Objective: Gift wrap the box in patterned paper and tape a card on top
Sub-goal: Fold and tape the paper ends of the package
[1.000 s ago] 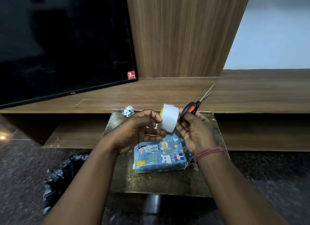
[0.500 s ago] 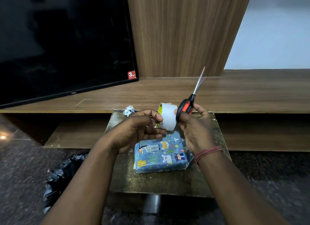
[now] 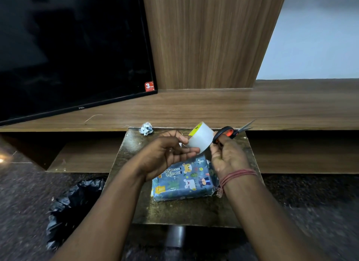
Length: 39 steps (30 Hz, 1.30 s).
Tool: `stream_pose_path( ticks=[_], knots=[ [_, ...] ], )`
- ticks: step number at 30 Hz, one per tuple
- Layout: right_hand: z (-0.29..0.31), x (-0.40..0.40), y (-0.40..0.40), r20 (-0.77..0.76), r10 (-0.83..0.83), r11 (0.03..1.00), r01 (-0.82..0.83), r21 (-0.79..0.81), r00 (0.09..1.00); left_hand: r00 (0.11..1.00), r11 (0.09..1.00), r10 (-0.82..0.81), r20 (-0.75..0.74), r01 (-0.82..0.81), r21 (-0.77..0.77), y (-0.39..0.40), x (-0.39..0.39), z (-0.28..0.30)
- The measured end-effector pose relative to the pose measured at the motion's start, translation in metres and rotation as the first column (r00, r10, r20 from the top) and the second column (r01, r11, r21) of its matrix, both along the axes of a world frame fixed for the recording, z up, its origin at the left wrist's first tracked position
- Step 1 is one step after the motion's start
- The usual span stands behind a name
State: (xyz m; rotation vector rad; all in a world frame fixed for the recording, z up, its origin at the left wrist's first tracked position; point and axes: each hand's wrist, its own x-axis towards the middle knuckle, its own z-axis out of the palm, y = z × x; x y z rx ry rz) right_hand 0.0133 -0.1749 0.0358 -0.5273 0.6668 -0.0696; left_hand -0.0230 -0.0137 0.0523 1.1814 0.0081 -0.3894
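The box, wrapped in blue paper with cartoon animals, lies on a small dark table. Above it I hold a roll of clear tape between both hands. My left hand pinches the roll's near edge with thumb and fingers. My right hand steadies the roll's right side while gripping red-and-black scissors, blades pointing up and to the right. No card is in view.
A crumpled scrap of wrapping paper lies at the table's far left corner. A black television leans on the wooden shelf behind. A black plastic bag sits on the floor to the left.
The scissors swung from pointing steeply upward back down toward the right. The tape roll and both hands shifted slightly, still above the box.
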Motion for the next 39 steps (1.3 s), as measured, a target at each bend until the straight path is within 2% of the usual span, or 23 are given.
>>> stream_pose_path(
  ticks=[3,9,12,14,16,18,19,21,24,28,32,35,39],
  knots=[
    [0.001,-0.003,0.000,0.007,0.013,1.000,-0.013,0.019,1.000,0.999,1.000,0.022,0.034,-0.021,-0.022,0.002,0.003,-0.002],
    [0.012,-0.003,-0.009,0.028,0.164,0.986,-0.165,0.030,0.986,0.999,0.998,0.011,0.048,-0.008,-0.066,0.009,0.003,-0.001],
    [0.012,-0.002,-0.019,0.012,0.255,0.955,-0.250,-0.160,0.967,0.999,0.995,0.015,0.034,-0.011,-0.100,0.012,0.002,0.003],
    [0.017,-0.002,-0.029,0.012,0.335,0.899,-0.315,-0.304,0.942,1.000,0.992,0.012,0.026,-0.008,-0.124,0.015,0.002,0.004],
    [0.028,-0.008,-0.043,0.109,0.552,0.813,-0.504,-0.292,0.827,1.000,0.992,0.004,0.026,0.000,-0.128,0.019,0.002,0.004],
    [0.038,-0.018,-0.056,0.242,0.769,0.637,-0.739,-0.217,0.592,1.000,0.992,0.000,0.029,0.004,-0.124,0.024,0.004,0.004],
    [0.040,-0.023,-0.061,0.257,0.840,0.533,-0.817,-0.219,0.479,1.000,0.993,0.000,0.027,0.003,-0.121,0.027,0.005,0.005],
    [0.040,-0.030,-0.068,0.206,0.923,0.373,-0.887,-0.271,0.325,1.000,0.995,0.004,0.031,-0.001,-0.103,0.032,0.006,0.006],
    [0.033,-0.033,-0.073,0.140,0.976,0.206,-0.916,-0.345,0.167,0.999,1.000,0.024,0.045,-0.023,-0.015,0.037,0.006,0.008],
    [0.024,-0.031,-0.086,0.068,0.998,0.026,-0.904,-0.427,-0.004,0.998,0.970,0.023,0.067,-0.039,0.241,0.044,0.006,0.008],
    [0.018,-0.031,-0.086,0.097,0.980,-0.102,-0.854,-0.510,-0.176,0.990,0.854,-0.022,0.137,-0.053,0.518,0.054,0.005,0.009],
    [0.014,-0.029,-0.076,0.112,0.968,-0.131,-0.833,-0.538,-0.225,0.971,0.766,-0.125,0.202,-0.035,0.642,0.055,0.003,0.010],
    [0.012,-0.025,-0.071,0.120,0.971,-0.113,-0.839,-0.532,-0.208,0.959,0.760,-0.153,0.238,-0.039,0.649,0.052,0.001,0.013]
  ],
)
